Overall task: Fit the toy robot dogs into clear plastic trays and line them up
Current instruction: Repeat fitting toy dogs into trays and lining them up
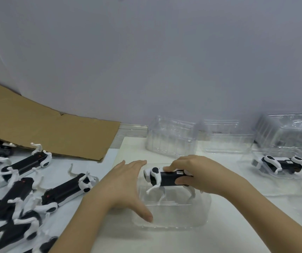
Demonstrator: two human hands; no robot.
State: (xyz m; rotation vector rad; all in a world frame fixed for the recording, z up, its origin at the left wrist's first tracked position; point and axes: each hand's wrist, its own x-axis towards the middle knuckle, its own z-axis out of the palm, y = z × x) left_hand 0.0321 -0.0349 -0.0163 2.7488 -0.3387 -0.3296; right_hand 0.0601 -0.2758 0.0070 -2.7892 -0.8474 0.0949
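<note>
My right hand (197, 174) grips a black-and-white toy robot dog (164, 178) round its body, fingers over the top and thumb underneath. The dog hangs with its white legs down inside a clear plastic tray (172, 216) in the middle of the table. My left hand (126, 187) lies flat with straight fingers against the tray's left side, thumb at its front left corner. Another robot dog (281, 164) lies in a clear tray (247, 161) at the right.
Several loose robot dogs (24, 189) are heaped on the left of the table. Stacks of clear trays (172, 137) stand along the back by the grey wall. A brown cardboard sheet (46, 128) slopes at the back left.
</note>
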